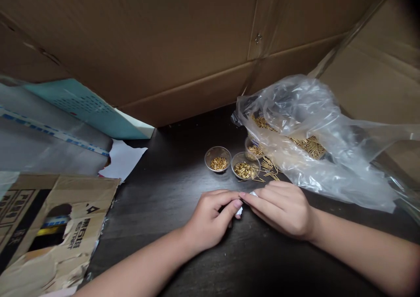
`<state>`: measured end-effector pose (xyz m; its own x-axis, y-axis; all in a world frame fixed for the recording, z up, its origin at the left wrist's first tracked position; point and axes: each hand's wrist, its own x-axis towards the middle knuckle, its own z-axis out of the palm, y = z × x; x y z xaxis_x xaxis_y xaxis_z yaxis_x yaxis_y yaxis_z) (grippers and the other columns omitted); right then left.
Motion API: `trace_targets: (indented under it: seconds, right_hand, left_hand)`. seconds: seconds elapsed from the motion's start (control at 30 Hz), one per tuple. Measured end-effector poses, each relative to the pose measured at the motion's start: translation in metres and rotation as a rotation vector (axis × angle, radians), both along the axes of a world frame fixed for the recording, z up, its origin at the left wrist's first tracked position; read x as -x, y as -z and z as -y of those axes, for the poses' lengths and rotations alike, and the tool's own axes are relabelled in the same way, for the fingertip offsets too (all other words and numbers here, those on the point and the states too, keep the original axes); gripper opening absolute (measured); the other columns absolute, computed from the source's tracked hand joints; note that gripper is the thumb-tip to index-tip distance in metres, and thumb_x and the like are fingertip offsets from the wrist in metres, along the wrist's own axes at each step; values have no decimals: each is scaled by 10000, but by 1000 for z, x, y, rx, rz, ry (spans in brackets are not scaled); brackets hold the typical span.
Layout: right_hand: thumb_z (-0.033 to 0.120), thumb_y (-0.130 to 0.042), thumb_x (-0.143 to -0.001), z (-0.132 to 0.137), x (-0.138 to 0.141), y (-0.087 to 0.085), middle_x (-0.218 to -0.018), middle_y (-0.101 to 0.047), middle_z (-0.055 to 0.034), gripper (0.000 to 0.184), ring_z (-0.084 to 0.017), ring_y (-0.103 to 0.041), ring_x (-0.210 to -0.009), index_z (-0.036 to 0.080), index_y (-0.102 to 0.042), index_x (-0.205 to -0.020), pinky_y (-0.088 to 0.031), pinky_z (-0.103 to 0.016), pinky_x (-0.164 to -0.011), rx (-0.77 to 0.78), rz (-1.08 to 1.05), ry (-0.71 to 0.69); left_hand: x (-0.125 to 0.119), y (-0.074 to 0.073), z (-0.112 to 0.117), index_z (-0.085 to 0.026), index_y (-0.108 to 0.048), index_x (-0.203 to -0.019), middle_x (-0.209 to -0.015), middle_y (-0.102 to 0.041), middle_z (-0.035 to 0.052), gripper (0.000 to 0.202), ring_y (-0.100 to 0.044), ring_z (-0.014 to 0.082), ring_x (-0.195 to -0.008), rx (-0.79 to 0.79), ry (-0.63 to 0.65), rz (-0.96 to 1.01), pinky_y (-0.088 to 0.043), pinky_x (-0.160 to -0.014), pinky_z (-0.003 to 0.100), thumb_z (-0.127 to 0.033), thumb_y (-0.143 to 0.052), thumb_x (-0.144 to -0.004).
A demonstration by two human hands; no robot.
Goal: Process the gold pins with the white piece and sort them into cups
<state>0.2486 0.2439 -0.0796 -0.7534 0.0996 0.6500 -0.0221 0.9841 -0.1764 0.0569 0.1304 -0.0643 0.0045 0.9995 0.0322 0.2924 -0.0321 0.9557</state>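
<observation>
My left hand (pixel 215 216) is closed, thumb and forefinger pinched. A bit of white material (pixel 239 211) shows at its thumb tip. Fingertip to fingertip with it, my right hand (pixel 284 207) is closed too, its fingers bent over the dark table. Another white scrap (pixel 253 193) shows by the right fingers. Whatever lies between the fingertips is too small or hidden to name. Just beyond the hands stand clear plastic cups: a left cup (pixel 206 160), a middle cup (pixel 233 171) and a partly hidden rear cup (pixel 246 145), all with small brass-coloured metal pieces inside.
Loose brass-coloured pins (pixel 269 167) lie right of the cups. A clear plastic bag (pixel 334 165) with many more pins spreads across the right side. Cardboard (pixel 183 39) walls in the back. A torn carton (pixel 98 200) and white paper (pixel 123 159) are at left.
</observation>
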Motion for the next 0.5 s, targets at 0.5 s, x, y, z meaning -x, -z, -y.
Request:
trace_targets:
  seconds: [0.5]
  right_hand:
    - [92,-432,-987,-3,6,4,-915,-738,-100,420,-191,-700,-748,139,-549,-1388,-556,-302,-628,126,49,-3]
  left_hand:
    - [4,1,-4,-127,-726,-894,-630,-649,5,220,-570,76,-465,-16,-99,-6,-460,-482,169,-269,-581,-980]
